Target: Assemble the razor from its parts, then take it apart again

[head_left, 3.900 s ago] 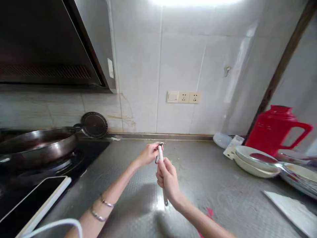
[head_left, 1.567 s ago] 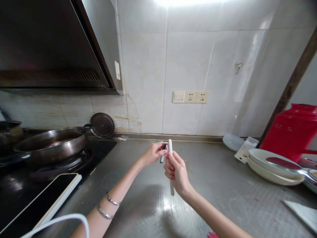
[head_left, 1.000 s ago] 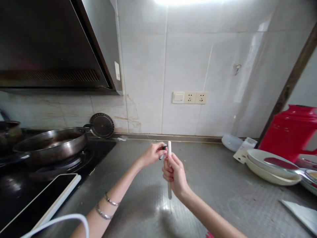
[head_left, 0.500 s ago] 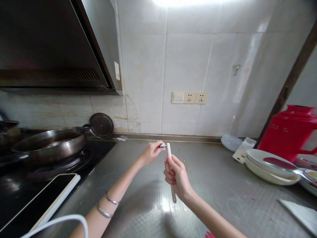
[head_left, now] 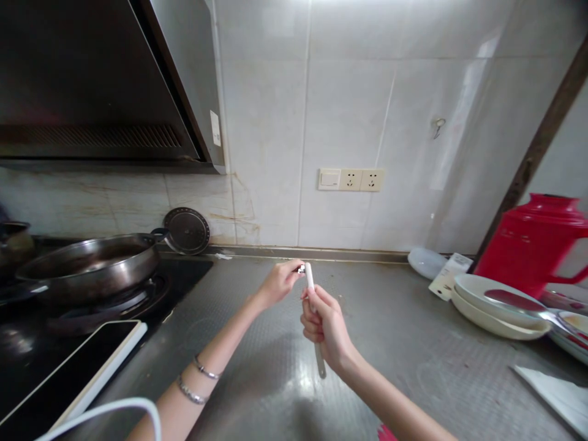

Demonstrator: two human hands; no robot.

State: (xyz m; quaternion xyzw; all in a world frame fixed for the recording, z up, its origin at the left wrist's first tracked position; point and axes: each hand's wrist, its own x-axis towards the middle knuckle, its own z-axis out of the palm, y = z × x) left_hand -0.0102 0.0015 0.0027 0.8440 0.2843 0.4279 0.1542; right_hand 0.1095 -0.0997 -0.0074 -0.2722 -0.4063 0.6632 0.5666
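Observation:
Above the middle of the metal counter, my right hand (head_left: pixel 324 321) is closed around a slim white handle (head_left: pixel 309 275). The handle stands nearly upright, and its lower end, with a small hole, sticks out below my fist. My left hand (head_left: pixel 278 283) pinches a small shiny metal piece (head_left: pixel 301 269) beside the handle's top end. The metal piece meets or nearly meets the handle; whether they are joined I cannot tell. Two silver bracelets circle my left wrist and forearm.
To the left, a steel pan (head_left: pixel 92 267) sits on the black stove, with a phone-like device (head_left: pixel 76 373) and a white cable (head_left: pixel 133 402) nearer me. On the right stand stacked plates (head_left: pixel 500 318), a red thermos jug (head_left: pixel 528 245) and a white sheet (head_left: pixel 555 392).
Both hands keep their grips, and the handle and metal piece stay together. The whole view has shifted only slightly.

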